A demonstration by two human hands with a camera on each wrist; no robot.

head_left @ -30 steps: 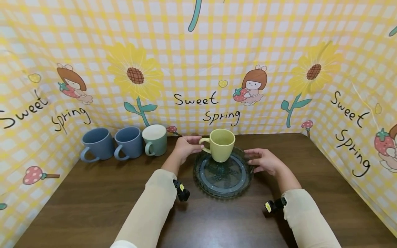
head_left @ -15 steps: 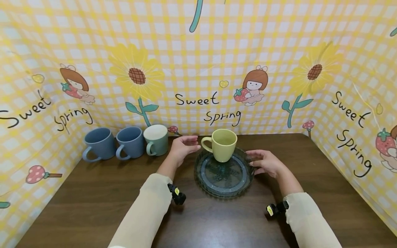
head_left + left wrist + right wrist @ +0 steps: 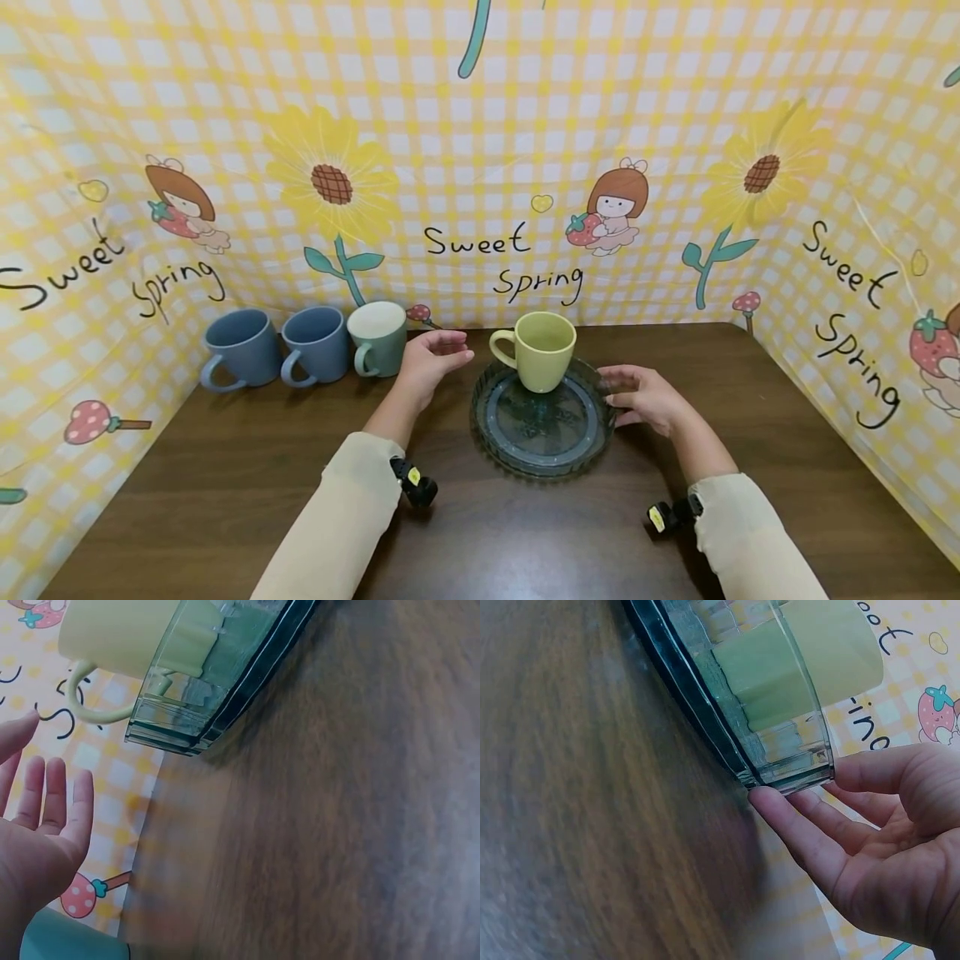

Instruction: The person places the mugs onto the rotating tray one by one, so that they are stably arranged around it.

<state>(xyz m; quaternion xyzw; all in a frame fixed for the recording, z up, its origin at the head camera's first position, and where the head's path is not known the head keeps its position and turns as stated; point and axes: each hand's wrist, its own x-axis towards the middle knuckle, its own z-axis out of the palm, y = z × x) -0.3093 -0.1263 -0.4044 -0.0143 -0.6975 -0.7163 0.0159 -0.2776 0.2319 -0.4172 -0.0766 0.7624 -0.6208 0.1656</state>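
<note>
A yellow-green mug stands upright at the far part of a round, dark see-through glass dish, its handle turned left. My left hand is left of the mug, apart from the handle, with nothing in it. In the left wrist view its fingers are extended, slightly bent. My right hand is at the dish's right side. In the right wrist view, its fingertips touch the outside of the dish's wall, through which the mug shows.
At the back left stand two blue mugs and a green mug with a pale inside, side by side. The brown wooden table meets a yellow checked cloth at its back and sides.
My left hand has let go of the yellow-green mug's handle and drawn back to the left. My right hand stays at the dish, and the mug keeps its place on it.
</note>
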